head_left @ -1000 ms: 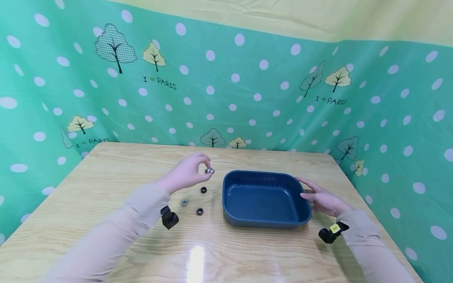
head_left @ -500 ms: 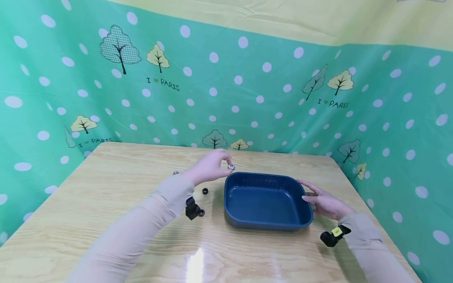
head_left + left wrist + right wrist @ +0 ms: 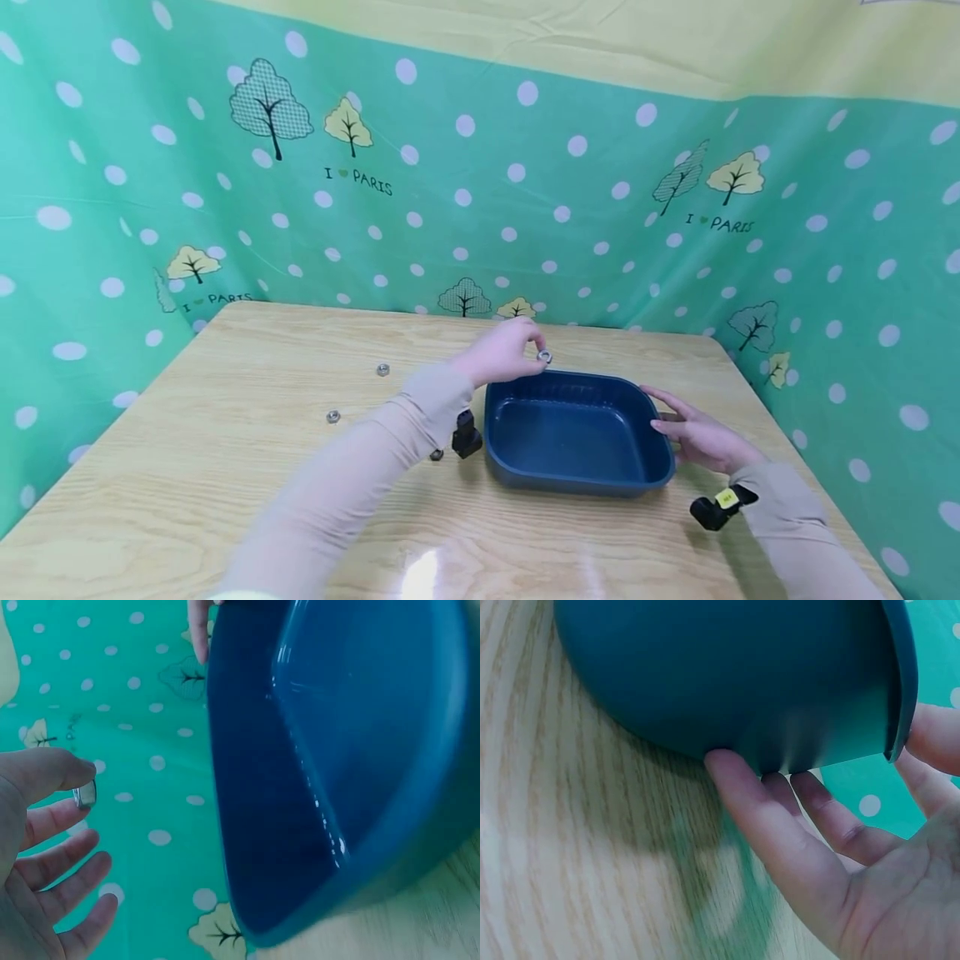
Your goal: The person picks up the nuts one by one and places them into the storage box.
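Note:
My left hand [image 3: 504, 350] pinches a shiny metal nut [image 3: 544, 357] between thumb and index finger, over the far left rim of the dark blue bin [image 3: 510, 479]. In the left wrist view the nut [image 3: 85, 795] sits at the fingertips, with the other fingers loosely spread and the bin [image 3: 240, 892] beside them. My right hand [image 3: 705, 437] touches the bin's right side. Its fairly straight fingers [image 3: 765, 817] rest against the outer wall in the right wrist view, one of them near the rim. No nut shows on the visible bin floor.
On the wooden table [image 3: 247, 467], two silvery nuts [image 3: 383, 369] [image 3: 333, 416] lie left of the bin. A darker nut [image 3: 437, 454] shows partly beside the left sleeve [image 3: 360, 467]. A green dotted curtain [image 3: 420, 225] hangs behind the table.
My left hand has carried the pinched nut rightward from the table's middle to the bin's far left rim. One dark nut is now hidden by the left arm. The right hand stays at the bin.

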`<control>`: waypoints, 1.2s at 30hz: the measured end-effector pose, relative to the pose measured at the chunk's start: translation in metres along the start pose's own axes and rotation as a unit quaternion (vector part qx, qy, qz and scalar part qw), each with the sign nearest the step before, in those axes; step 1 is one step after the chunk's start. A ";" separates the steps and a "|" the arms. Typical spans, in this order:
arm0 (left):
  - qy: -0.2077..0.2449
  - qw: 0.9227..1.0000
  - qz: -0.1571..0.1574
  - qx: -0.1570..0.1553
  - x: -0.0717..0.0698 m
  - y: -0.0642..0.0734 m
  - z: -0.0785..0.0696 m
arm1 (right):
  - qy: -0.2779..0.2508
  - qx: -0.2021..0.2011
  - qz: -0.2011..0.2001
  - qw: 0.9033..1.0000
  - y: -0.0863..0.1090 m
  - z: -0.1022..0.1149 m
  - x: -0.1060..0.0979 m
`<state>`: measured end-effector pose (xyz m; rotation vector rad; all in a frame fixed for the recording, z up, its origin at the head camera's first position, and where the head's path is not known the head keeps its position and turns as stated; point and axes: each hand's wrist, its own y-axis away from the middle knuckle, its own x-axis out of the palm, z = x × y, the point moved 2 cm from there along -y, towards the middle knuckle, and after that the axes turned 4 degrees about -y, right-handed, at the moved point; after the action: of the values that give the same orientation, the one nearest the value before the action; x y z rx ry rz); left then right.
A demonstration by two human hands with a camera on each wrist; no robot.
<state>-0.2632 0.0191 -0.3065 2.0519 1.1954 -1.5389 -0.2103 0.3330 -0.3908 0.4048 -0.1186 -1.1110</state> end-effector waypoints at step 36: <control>-0.026 0.995 0.090 0.016 0.063 -0.037 -0.030 | 0.006 0.009 -0.019 1.000 0.001 0.003 0.003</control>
<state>-0.2673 0.0885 -0.3440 2.0630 0.9439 -1.5246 -0.2088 0.3302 -0.3876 0.4314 -0.1105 -1.1454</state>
